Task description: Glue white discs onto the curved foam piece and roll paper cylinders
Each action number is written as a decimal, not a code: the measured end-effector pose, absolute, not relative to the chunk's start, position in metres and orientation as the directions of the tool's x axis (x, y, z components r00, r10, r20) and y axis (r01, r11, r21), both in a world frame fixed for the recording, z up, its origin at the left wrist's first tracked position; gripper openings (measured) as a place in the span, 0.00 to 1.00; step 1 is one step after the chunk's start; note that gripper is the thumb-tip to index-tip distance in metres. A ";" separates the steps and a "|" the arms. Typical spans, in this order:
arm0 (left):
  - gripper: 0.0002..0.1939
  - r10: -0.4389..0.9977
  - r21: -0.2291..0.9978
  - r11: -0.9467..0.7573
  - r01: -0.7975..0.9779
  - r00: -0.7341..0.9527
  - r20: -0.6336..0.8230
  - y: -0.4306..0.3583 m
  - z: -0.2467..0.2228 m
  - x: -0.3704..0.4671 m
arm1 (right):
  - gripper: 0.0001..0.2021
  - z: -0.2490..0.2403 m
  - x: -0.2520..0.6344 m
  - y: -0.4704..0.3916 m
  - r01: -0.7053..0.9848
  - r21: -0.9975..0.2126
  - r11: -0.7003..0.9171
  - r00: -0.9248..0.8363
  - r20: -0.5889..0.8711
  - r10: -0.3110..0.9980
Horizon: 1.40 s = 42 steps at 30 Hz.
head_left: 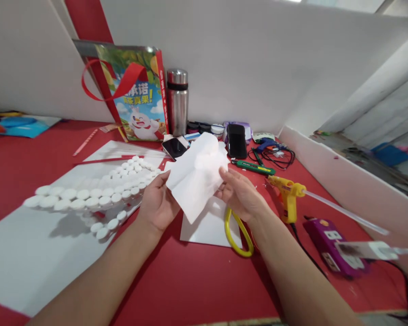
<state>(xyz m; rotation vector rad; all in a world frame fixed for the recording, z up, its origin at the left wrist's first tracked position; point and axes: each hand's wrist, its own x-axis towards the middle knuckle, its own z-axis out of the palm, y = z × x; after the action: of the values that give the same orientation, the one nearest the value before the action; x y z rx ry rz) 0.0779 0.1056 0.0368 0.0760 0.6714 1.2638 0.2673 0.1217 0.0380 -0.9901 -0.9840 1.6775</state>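
A creased white sheet of paper point(193, 181) is held up in front of me, tilted, between both hands. My left hand point(159, 203) grips its left edge, thumb on the near side. On its right edge, my right hand point(240, 192) pinches the sheet with thumb and fingers. Beneath it, another white sheet point(207, 231) lies on the red table. Yellow scissor handles point(240, 235) rest partly on that lower sheet, below my right hand. To the left, a structure of white round discs point(83, 194) stands on large white sheets point(23, 253).
On the right lie a yellow glue gun point(287, 194), a purple power strip point(333, 246), a green cutter point(255, 167) and cables. A black phone point(237, 140), a steel flask point(178, 102) and a colourful bag point(136, 95) are at the back. A white low wall point(353, 190) borders the right.
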 end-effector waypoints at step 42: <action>0.19 0.997 0.972 -0.068 -0.226 -0.062 0.056 0.108 0.004 0.077 | 0.16 0.036 0.316 0.138 -0.062 -0.997 0.035 -0.199 0.047 0.979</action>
<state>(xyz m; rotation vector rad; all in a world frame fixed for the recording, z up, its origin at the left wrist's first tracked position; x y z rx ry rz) 0.0775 0.1082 0.0039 1.0546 1.0455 1.3953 0.3158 0.1385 0.0356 -1.0330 -1.3299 1.3507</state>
